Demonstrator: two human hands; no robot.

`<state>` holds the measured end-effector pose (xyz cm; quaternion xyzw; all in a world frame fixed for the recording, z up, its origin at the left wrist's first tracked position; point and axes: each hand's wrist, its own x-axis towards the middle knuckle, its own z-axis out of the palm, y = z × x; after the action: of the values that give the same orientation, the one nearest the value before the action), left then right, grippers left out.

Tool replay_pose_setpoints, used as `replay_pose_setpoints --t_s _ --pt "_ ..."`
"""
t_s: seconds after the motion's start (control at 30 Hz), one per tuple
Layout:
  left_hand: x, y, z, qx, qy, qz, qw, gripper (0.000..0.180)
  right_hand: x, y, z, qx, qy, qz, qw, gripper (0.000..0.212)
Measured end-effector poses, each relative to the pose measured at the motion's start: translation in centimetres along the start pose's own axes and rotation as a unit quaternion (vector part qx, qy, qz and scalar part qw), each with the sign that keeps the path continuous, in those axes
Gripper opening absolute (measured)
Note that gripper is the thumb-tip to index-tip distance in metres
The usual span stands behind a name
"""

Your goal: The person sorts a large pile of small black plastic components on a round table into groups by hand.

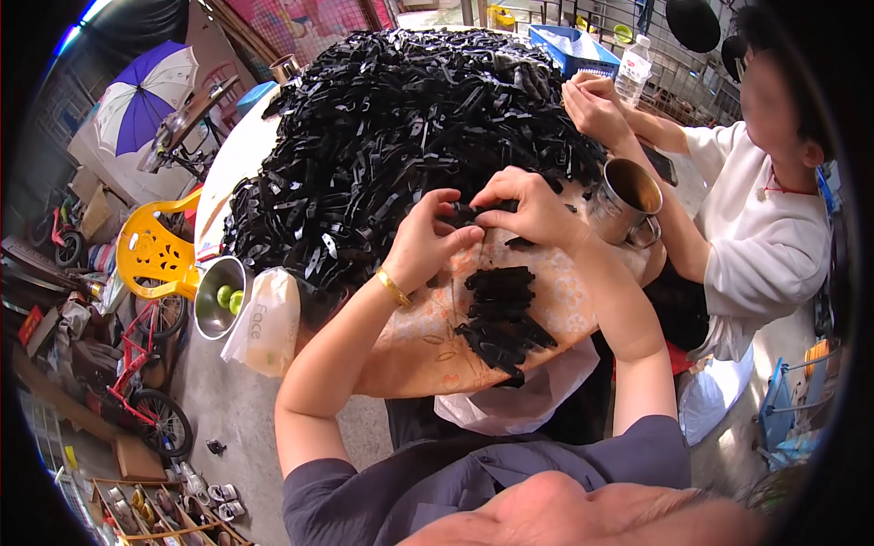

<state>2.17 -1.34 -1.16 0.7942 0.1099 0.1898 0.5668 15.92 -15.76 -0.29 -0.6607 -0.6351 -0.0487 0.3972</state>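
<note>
My left hand (pixel 431 238), with a gold bracelet at its wrist, and my right hand (pixel 535 211) meet over the front of a round table. Between their fingertips they pinch a small black plastic piece (pixel 464 217), partly hidden by the fingers. Just beyond lies a large heap of similar black plastic pieces (pixel 401 127), covering most of the table. Closer to me, several more pieces lie side by side in a small group (pixel 501 289) on the orange patterned tablecloth (pixel 410 350). A pale plastic bag (pixel 523 393) hangs below the table's near edge.
A metal mug (pixel 626 196) stands right of my right hand. Another person's hands (pixel 596 109) work at the far right, near a bottle (pixel 633 71) and a blue basket (pixel 569 56). At left are a tissue pack (pixel 271 323), a metal bowl (pixel 209 317) with green fruit and a yellow chair (pixel 146 246).
</note>
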Motion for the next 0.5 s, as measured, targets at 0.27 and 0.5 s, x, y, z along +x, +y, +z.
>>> replay_pose_setpoints --t_s 0.27,0.5 --pt "0.9 -0.7 -1.2 -0.010 -0.014 -0.015 1.000 0.028 0.3 0.1 1.9 0.113 0.067 0.096 0.987 0.026" --pt "1.0 -0.1 -1.2 -0.153 -0.003 -0.063 0.986 0.038 -1.3 0.3 1.6 -0.261 -0.109 -0.011 0.959 0.028"
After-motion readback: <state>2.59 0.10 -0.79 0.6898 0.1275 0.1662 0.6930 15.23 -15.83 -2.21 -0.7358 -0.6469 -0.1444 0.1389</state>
